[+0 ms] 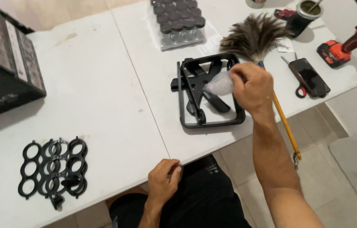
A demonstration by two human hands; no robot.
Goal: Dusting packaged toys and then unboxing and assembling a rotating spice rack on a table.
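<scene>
Bright, even light; soft shadows.

Black ring-shaped plastic parts lower left, dark box upper left, wrapped pack of dark-lidded jars top centre, feather duster with yellow handle, phone and red drill upper right, perhaps a cup beside them

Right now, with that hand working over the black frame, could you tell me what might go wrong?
The right hand holds a small clear bag above the black frame, which lies close to the table edge; a nudge might slide it off. The feather duster has its yellow handle overhanging that edge beside the forearm, so a bump could knock it down.
</scene>
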